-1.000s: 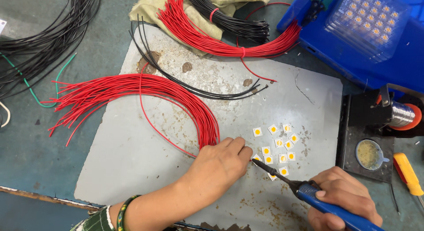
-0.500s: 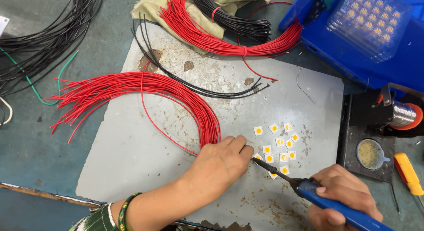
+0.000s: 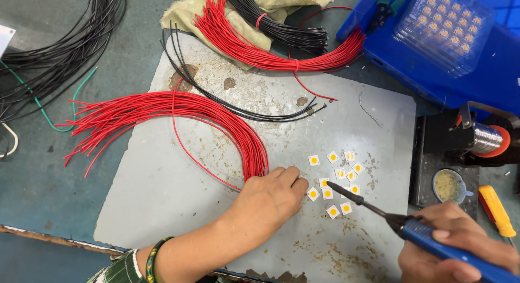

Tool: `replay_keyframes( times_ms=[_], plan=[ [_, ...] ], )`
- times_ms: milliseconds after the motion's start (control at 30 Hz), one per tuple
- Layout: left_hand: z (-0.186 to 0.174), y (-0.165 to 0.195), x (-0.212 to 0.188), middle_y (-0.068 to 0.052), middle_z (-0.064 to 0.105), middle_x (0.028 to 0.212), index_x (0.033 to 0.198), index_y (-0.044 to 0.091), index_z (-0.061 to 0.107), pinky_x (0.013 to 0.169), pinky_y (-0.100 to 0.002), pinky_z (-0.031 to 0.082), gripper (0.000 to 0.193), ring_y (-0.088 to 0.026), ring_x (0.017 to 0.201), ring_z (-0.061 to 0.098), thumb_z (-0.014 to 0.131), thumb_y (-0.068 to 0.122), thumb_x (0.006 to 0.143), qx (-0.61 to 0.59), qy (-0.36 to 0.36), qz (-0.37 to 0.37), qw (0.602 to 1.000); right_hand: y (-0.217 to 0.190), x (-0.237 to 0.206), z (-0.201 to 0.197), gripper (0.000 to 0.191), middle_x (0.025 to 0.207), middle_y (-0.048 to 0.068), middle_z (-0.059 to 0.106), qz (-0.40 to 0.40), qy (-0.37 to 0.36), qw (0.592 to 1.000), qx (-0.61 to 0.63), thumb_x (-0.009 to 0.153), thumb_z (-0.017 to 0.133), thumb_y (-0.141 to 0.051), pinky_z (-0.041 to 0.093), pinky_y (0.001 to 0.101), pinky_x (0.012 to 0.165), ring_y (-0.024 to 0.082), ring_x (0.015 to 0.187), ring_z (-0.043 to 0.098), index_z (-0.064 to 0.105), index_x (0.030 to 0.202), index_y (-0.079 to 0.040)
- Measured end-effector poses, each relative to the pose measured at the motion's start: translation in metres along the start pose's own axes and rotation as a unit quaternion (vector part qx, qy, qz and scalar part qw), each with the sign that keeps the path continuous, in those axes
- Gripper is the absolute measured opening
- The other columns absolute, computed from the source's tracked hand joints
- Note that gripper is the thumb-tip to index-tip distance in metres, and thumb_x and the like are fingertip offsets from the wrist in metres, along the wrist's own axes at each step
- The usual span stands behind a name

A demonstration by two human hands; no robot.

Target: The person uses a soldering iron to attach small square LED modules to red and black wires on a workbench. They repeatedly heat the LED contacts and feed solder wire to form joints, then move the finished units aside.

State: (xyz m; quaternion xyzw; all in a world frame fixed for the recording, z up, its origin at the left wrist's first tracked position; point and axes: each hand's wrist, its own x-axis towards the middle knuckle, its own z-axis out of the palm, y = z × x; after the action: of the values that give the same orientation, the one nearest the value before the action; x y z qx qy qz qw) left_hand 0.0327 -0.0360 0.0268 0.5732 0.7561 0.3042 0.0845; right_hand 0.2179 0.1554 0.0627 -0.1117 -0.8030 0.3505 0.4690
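The left hand (image 3: pixel 269 199), low in the centre of the frame, rests on the grey surface (image 3: pixel 162 191) with its fingers curled together, pressing down the ends of the red wires (image 3: pixel 162 107) that arc away toward the upper left. The right hand (image 3: pixel 460 245), at the lower right, is closed around the blue handle of a soldering iron (image 3: pixel 411 229); the iron's dark tip points up and left, reaching the cluster of small white square chips with yellow centres (image 3: pixel 333 180) lying just right of the left hand. A solder spool (image 3: pixel 485 139) stands at the right edge.
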Motion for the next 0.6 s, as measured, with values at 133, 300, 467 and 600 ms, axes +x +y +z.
replay_keyframes(
  times_ms=[133, 300, 467, 600],
  plan=[
    [0.000, 0.000, 0.000, -0.009, 0.059, 0.093, 0.092, 0.005, 0.062, 0.059, -0.040, 0.054, 0.016, -0.027, 0.086, 0.063, 0.069, 0.008, 0.078, 0.005, -0.007, -0.004, 1.000, 0.052, 0.042, -0.092, 0.040, 0.074, 0.012, 0.068, -0.127, -0.504, 0.849, -0.096, 0.106, 0.041, -0.034, 0.058, 0.0293, 0.056, 0.019, 0.059, 0.072, 0.058, 0.096, 0.000],
    [-0.001, 0.000, 0.000, -0.010, 0.059, 0.092, 0.091, 0.004, 0.062, 0.059, -0.039, 0.054, 0.015, -0.027, 0.086, 0.063, 0.068, 0.007, 0.077, 0.003, -0.004, 0.000, 1.000, 0.096, -0.057, -0.116, 0.045, 0.072, 0.008, 0.053, 0.099, -0.122, 0.967, -0.200, 0.117, 0.048, -0.040, 0.049, 0.0169, 0.064, 0.012, 0.056, 0.058, 0.047, 0.093, -0.002],
    [-0.001, 0.000, 0.000, -0.010, 0.059, 0.092, 0.090, 0.004, 0.062, 0.059, -0.039, 0.054, 0.014, -0.027, 0.086, 0.063, 0.068, 0.006, 0.077, 0.014, -0.005, 0.003, 1.000, 0.099, -0.070, -0.079, 0.051, 0.071, 0.013, 0.045, 0.074, 0.049, 0.986, -0.140, 0.113, 0.048, -0.041, 0.044, 0.0298, 0.055, 0.025, 0.054, 0.048, 0.037, 0.092, 0.004],
    [0.000, -0.002, -0.001, -0.009, 0.059, 0.091, 0.089, 0.004, 0.062, 0.058, -0.039, 0.054, 0.014, -0.027, 0.085, 0.063, 0.068, 0.007, 0.077, 0.019, 0.001, 0.004, 1.000, 0.068, -0.031, -0.022, 0.063, 0.077, 0.013, 0.048, -0.052, 0.073, 0.995, -0.038, 0.122, 0.045, -0.053, 0.056, 0.0379, 0.057, 0.029, 0.058, 0.063, 0.032, 0.114, 0.008]
  ],
)
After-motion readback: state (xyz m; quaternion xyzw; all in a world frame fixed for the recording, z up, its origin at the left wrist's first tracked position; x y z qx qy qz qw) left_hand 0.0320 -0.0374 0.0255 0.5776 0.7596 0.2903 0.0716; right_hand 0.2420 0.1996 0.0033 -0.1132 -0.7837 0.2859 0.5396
